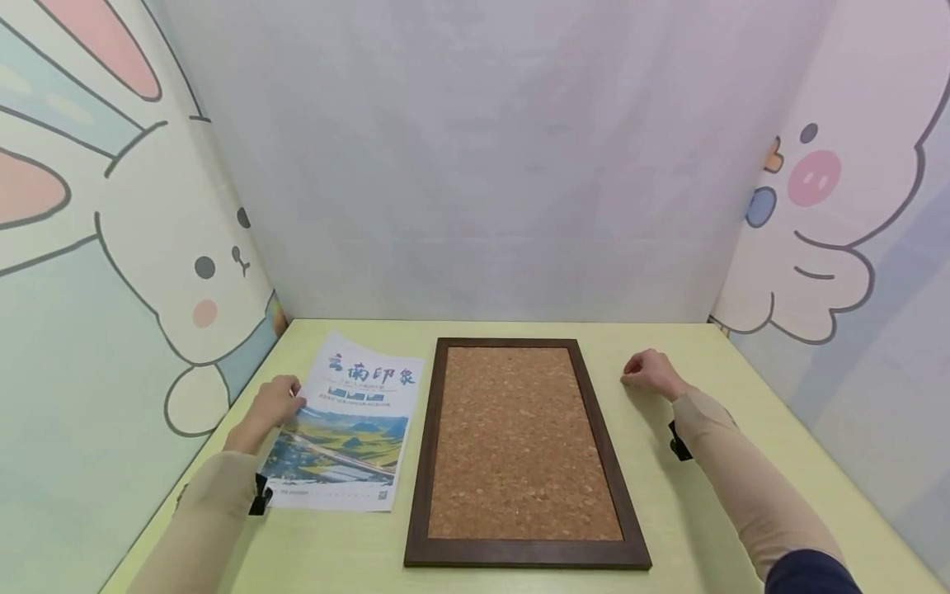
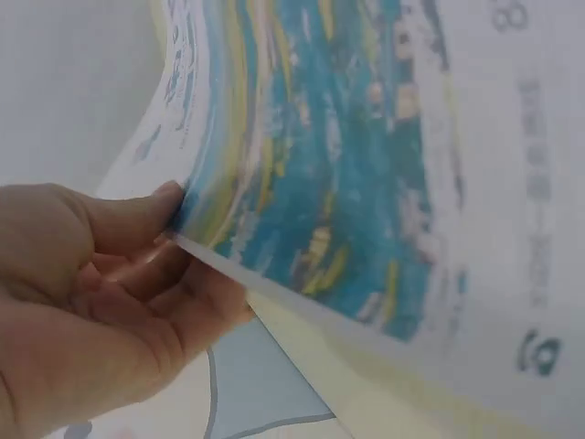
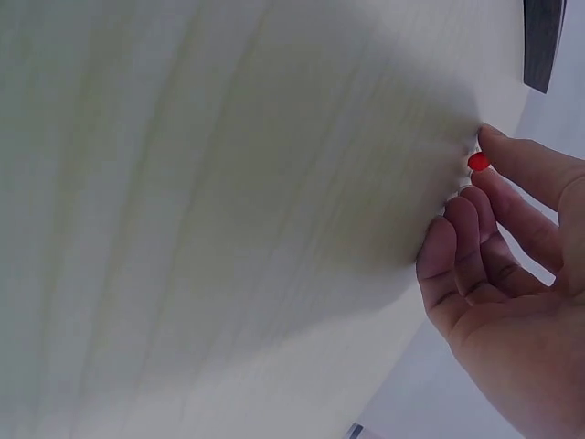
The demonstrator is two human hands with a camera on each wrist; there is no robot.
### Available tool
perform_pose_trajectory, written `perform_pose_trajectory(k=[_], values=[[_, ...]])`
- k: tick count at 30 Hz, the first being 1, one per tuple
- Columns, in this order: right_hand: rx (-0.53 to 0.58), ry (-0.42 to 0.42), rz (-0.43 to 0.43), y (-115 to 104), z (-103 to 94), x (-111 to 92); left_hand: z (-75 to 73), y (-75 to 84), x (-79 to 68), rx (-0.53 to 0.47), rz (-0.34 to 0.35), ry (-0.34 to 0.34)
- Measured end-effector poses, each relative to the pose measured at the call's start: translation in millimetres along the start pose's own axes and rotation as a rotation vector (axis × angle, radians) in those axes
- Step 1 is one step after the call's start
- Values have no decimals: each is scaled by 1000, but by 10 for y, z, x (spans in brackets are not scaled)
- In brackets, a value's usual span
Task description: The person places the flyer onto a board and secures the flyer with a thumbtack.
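On the left of the head view, my left hand [image 1: 273,404] pinches the left edge of a printed poster [image 1: 355,412] with Chinese lettering on top and a landscape picture below. Up close in the left wrist view, the thumb lies on the poster's [image 2: 311,165] printed face with fingers behind it, and the sheet bends upward there. My right hand [image 1: 655,374] is low over the table, right of the framed cork board [image 1: 519,445]. Thumb and forefinger pinch a small red pushpin [image 3: 478,161], mostly hidden by the fingertips; the other fingers are curled close to the tabletop.
The cork board's dark brown frame [image 1: 530,553] lies flat in the middle of the pale yellow table [image 1: 341,553], just right of the poster. Cartoon-printed side walls [image 1: 200,297] and a plain grey back curtain [image 1: 490,165] enclose the table.
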State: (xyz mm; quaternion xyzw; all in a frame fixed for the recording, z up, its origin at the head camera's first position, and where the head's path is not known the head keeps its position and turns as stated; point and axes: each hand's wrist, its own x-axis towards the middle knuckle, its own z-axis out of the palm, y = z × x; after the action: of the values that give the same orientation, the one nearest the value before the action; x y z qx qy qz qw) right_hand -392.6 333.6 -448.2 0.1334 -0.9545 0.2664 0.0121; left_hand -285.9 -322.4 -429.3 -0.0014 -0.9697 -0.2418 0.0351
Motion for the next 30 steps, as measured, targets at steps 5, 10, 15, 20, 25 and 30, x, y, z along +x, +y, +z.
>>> perform_pose_trajectory(k=[5, 10, 15, 20, 25, 30], values=[[4, 7, -13, 31, 6, -4, -60, 0, -3, -188, -60, -42], [9, 12, -18, 57, 11, -4, -142, 67, -39, -387, -131, -86], [7, 16, -8, 58, 7, -13, -213, 128, -46, -454, -138, -94], [13, 9, 6, 57, 8, -25, -316, 160, -43, -466, -128, -92], [13, 0, 12, 53, -1, -25, -406, 231, -29, -504, -133, -66], [18, 0, 19, 68, 1, -8, -462, 384, 0, -513, -129, -54]])
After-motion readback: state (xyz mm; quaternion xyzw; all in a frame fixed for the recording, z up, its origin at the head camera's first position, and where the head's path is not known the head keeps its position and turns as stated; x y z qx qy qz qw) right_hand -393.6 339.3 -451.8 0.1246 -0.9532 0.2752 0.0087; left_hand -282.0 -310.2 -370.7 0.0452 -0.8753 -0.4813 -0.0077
